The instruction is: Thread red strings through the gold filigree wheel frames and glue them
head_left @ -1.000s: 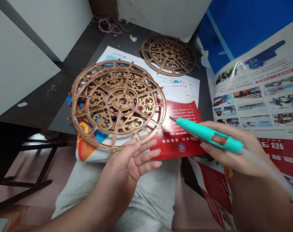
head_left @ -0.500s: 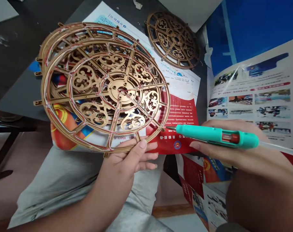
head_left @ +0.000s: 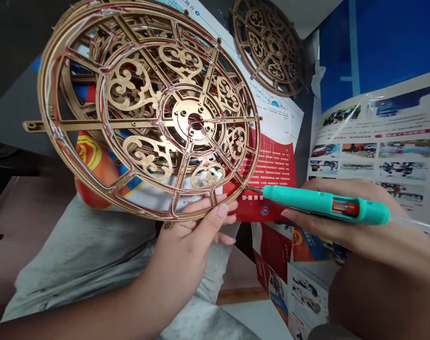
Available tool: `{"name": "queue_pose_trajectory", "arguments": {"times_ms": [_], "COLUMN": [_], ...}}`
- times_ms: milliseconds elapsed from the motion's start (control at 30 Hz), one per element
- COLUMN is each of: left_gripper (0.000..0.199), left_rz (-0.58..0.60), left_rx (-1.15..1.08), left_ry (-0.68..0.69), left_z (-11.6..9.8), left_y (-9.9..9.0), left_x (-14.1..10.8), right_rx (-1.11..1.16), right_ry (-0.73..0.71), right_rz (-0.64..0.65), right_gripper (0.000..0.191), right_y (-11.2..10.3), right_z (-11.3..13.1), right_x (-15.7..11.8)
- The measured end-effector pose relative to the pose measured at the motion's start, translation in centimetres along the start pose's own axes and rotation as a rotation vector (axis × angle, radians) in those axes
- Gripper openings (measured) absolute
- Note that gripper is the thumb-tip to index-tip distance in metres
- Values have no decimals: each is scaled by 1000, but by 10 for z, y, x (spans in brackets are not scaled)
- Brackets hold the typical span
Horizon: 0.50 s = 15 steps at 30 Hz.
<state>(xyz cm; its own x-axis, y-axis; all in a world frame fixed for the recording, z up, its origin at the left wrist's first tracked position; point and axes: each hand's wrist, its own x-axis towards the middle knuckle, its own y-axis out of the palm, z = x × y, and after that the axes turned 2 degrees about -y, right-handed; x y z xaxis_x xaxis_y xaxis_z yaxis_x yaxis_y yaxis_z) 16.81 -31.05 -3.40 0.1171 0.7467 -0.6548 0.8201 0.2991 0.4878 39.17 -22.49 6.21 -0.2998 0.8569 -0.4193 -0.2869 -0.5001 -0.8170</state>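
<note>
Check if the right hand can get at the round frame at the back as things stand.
Probably not to grasp it: the right hand is taken up by the teal tool. The path over the printed sheet looks open, though, so the back frame seems otherwise reachable.
</note>
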Motion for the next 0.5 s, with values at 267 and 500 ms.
{"name": "queue_pose_trajectory", "arguments": {"times_ms": [267,500], "left_gripper": [20,22], "left_rz": [0,12], "left_rx": [2,-19], "left_ry": [2,-6], "left_z": [-1,-1], "left_y": [1,1], "left_x": [0,1], "right_rx": [-55,-79], "right_ry": [62,84], "right_rz": [-40,-20], "right_gripper": [45,43], "right_y": [1,2], "right_z": [7,8], "right_x": [1,3]}}
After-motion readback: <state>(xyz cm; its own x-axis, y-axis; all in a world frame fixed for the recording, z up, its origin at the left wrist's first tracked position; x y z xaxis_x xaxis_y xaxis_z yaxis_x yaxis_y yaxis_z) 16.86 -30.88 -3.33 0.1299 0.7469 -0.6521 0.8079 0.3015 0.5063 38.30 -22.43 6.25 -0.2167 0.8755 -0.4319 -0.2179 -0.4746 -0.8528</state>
